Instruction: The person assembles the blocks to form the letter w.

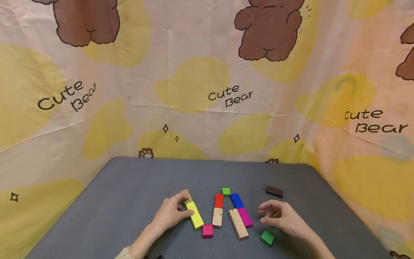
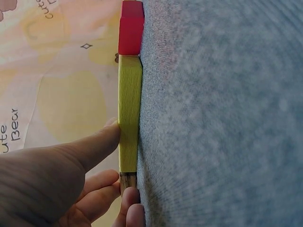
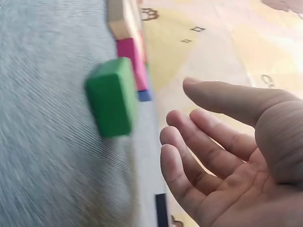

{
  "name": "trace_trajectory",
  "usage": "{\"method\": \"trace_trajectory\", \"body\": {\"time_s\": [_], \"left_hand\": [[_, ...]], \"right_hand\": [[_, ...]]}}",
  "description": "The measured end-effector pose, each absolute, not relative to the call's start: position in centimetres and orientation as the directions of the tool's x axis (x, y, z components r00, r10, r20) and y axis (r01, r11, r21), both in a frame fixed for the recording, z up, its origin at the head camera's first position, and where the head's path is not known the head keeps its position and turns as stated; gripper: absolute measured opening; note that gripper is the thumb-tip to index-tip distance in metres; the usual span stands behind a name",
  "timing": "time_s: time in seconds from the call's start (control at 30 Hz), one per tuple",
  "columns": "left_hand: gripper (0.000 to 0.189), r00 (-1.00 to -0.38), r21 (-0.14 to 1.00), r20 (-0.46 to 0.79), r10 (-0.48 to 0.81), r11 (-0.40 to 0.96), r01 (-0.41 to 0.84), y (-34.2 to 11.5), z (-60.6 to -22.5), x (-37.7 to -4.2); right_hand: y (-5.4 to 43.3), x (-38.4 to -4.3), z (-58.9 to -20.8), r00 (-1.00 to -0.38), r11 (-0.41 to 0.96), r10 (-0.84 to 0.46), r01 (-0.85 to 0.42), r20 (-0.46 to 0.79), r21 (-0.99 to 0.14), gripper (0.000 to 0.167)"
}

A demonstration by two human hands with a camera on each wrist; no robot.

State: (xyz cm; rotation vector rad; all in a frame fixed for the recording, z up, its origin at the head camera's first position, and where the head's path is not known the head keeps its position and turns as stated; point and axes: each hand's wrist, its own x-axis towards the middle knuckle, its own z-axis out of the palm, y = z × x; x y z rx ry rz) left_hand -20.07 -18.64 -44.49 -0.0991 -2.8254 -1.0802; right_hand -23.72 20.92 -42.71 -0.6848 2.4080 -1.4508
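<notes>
You have a plain slate-grey surface (image 1: 139, 187) before you. On it you see a solid yellow block (image 1: 196, 219), a tan wooden block with dark streaks (image 2: 128, 181), a pinkish-red block (image 1: 207, 231), a bright red block (image 1: 219, 200), a pale wooden block with dark flecks (image 1: 217, 217), a light green block (image 1: 226, 192), a blue block (image 1: 237, 200), a magenta block (image 1: 245, 217), a plain beige block (image 1: 238, 225), a deep green block (image 1: 267, 238) and a dark brown block (image 1: 274, 191). Your backdrop cloth (image 1: 189, 36) is pinkish cream, printed with yellow blotches, brown bears, paw prints, stars and black "Cute Bear" lettering.
</notes>
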Motion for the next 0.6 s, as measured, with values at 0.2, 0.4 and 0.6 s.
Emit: {"method": "trace_trajectory", "body": {"time_s": [0.2,0.4,0.6], "left_hand": [[0.054,-0.990,0.656,0.139,0.013,0.748,0.102,-18.7,-44.6,-20.1],[0.054,-0.993,0.655,0.121,0.007,0.751,0.085,-18.6,-44.5,-20.0],[0.053,-0.993,0.655,0.120,0.015,0.750,0.090,-18.5,-44.4,-20.1]], "right_hand": [[23.3,-23.0,-42.1,-0.863,0.378,-0.495,-0.316,0.098,-0.870,0.033],[25.2,-22.7,-42.8,-0.835,0.355,-0.541,-0.336,0.101,-0.873,0.034],[25.4,-22.8,-43.4,-0.768,0.290,-0.632,-0.363,0.108,-0.886,0.040]]}}
